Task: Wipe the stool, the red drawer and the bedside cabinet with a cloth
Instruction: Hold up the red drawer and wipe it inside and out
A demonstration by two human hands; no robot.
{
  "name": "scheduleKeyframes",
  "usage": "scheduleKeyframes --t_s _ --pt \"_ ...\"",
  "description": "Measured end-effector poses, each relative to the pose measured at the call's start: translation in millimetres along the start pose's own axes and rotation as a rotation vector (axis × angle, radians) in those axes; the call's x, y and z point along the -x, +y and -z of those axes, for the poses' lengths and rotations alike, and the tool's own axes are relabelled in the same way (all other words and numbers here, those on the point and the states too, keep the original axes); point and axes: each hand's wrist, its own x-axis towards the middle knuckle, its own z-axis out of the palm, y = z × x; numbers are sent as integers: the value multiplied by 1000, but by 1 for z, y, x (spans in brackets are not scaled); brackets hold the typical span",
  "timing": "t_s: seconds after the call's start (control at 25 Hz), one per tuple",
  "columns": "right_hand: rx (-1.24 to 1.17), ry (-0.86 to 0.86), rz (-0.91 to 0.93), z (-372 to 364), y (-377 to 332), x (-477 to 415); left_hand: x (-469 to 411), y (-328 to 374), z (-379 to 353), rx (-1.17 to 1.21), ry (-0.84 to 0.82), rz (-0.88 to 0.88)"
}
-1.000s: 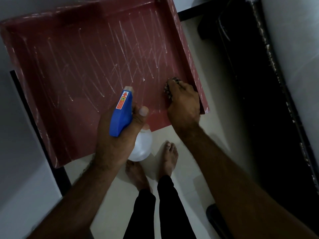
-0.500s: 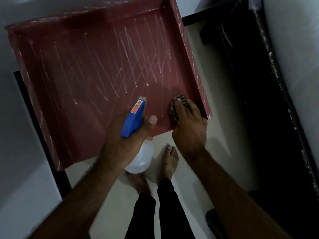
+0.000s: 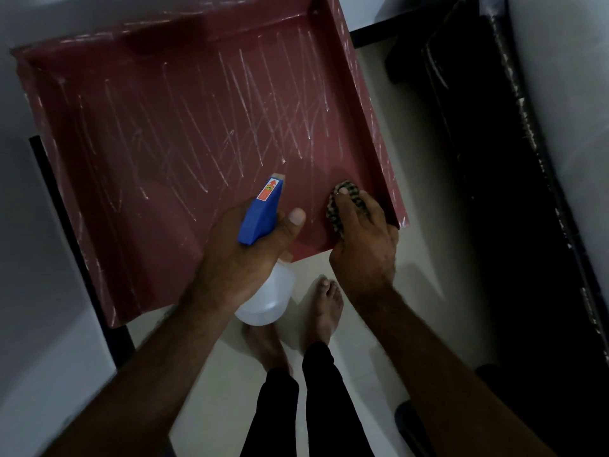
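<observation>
The red drawer [image 3: 184, 153] stands pulled out below me, its floor streaked with pale scratch-like marks. My right hand [image 3: 364, 245] presses a bunched checked cloth [image 3: 346, 201] onto the drawer floor in the near right corner, fingers curled over it. My left hand [image 3: 244, 255] grips a spray bottle [image 3: 263, 212] with a blue trigger head and a white body, held over the drawer's front edge with the nozzle pointing into the drawer. The stool and the bedside cabinet cannot be picked out.
My bare feet [image 3: 321, 308] stand on the pale tiled floor [image 3: 415, 258] just in front of the drawer. A dark piece of furniture [image 3: 514, 225] runs along the right. A white surface [image 3: 39, 324] with a black edge lies at the left.
My right hand has slid the cloth from beside the right wall down toward the near right corner. The left hand and bottle have kept their place over the front edge.
</observation>
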Motion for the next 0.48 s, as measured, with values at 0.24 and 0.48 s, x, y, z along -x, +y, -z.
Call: scheduleKeyframes --t_s 0.24,0.48 --pt "-30 9 19 -1 2 0 4 15 0 57 109 55" --pt "-26 0 17 1 0 1 5 7 1 75 92 -39"
